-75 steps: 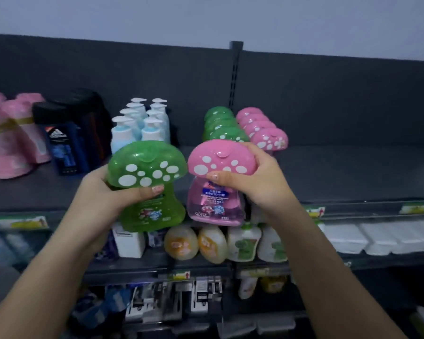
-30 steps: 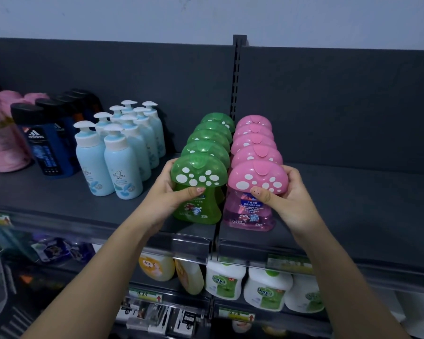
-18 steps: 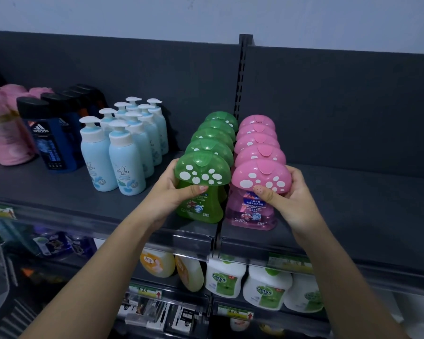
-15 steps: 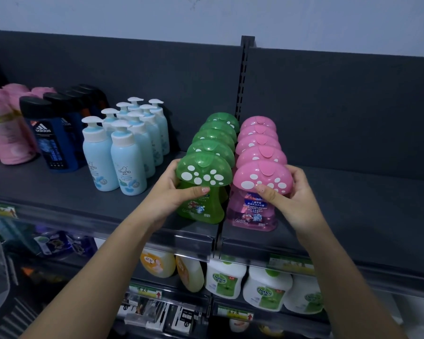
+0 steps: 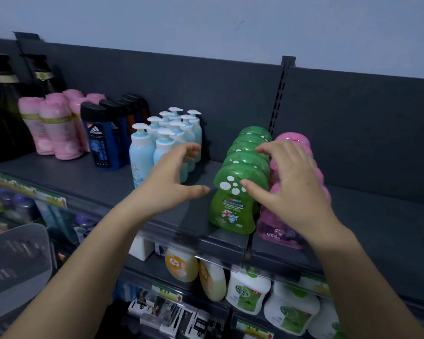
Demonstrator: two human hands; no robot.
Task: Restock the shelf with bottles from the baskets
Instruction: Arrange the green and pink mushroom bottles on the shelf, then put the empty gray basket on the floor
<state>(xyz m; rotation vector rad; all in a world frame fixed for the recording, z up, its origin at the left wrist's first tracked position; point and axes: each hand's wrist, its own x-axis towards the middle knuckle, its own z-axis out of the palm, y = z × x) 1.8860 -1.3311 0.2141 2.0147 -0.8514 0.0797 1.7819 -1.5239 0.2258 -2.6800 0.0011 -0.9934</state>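
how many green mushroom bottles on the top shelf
5 green bottles, in one row from the shelf edge back to the wall, left of the pink row; more may hide behind.

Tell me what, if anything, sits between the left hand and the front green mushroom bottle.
Nothing visible. The left hand hangs open to the left of the front green mushroom bottle, with only bare shelf in the gap. The blue pump bottles stand behind the hand, off that line.

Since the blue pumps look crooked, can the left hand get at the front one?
Probably yes: the left hand is open and empty beside the front blue pump bottle, with nothing between them.
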